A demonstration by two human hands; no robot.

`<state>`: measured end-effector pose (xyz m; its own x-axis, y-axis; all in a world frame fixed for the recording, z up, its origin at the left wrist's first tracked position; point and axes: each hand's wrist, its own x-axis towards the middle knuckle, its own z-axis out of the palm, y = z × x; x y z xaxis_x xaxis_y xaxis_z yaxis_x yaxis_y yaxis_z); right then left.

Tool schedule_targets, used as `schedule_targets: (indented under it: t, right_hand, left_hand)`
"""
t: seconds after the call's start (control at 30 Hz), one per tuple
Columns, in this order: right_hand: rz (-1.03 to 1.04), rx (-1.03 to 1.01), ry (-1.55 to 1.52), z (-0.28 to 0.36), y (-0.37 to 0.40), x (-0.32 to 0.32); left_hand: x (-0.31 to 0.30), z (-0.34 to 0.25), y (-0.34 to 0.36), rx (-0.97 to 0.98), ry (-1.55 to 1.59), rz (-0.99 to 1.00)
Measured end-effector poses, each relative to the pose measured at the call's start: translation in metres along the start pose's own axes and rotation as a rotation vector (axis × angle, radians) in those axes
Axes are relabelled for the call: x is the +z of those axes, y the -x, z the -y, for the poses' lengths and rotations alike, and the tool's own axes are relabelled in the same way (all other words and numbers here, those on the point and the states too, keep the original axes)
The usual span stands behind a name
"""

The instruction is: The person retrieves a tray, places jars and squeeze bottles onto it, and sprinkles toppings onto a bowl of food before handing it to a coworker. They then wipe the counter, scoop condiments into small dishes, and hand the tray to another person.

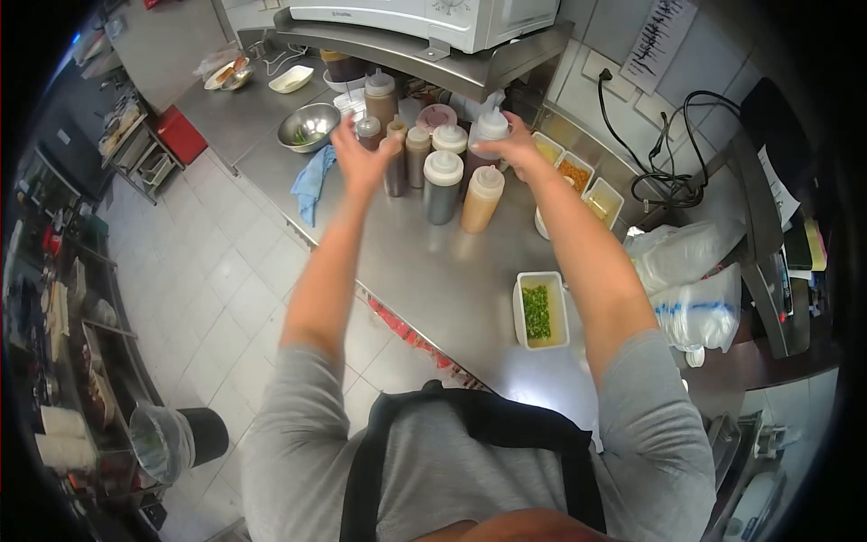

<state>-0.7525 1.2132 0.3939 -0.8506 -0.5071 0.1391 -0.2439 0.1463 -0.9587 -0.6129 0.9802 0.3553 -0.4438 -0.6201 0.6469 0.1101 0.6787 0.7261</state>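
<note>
My left hand [363, 164] is at the left side of a group of squeeze bottles, fingers spread, its thumb by the top of a slim brown bottle [395, 172]. On the group's right side, my right hand [517, 149] has its thumb and fingers around a clear-capped bottle [489, 128] with dark contents. Between the hands stand a dark bottle with a white cap [442, 191], an orange bottle [482, 203] and several others, all upright. A white container of chopped greens [536, 312] rests nearer to me on the steel counter [397, 262].
A steel bowl [310, 127] and a blue cloth [313, 183] lie left of the bottles. Food containers [574, 170] stand behind my right forearm. A shelf [424, 56] bearing a microwave [397, 18] overhangs the back. Plastic bags [691, 280] are at the right.
</note>
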Motion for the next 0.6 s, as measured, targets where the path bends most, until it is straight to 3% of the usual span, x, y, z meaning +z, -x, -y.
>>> schedule_targets:
  t: [0.07,0.1,0.2,0.27,0.33,0.47,0.53,0.6]
  right_hand:
    - [0.119,-0.115,0.089,0.005,0.001,0.003]
    - [-0.055,-0.146,0.085,-0.018,-0.004,0.009]
    - [-0.177,-0.129,0.261,-0.016,0.005,0.007]
    - [-0.265,-0.129,0.119,-0.035,0.002,-0.003]
    - [-0.347,-0.074,-0.102,-0.042,0.006,-0.014]
    - [-0.478,-0.152,-0.012,-0.019,0.018,-0.035]
    - [-0.57,-0.314,0.157,0.024,0.042,-0.037]
    - [-0.633,-0.482,0.243,0.058,0.063,-0.04]
  left_hand:
    - [0.002,0.016,-0.049,-0.035,-0.098,0.057]
    - [0.004,0.02,-0.07,-0.033,-0.139,0.116]
    - [0.018,0.027,-0.117,-0.089,-0.323,0.305]
    - [0.027,0.026,-0.137,-0.19,-0.289,0.529]
    - [0.055,0.056,-0.148,-0.132,-0.319,0.557]
    - [0.065,0.045,-0.152,-0.176,-0.436,0.596]
    - [0.074,0.075,-0.161,-0.108,-0.437,0.533]
    - [0.062,0.074,-0.164,-0.246,-0.421,0.479]
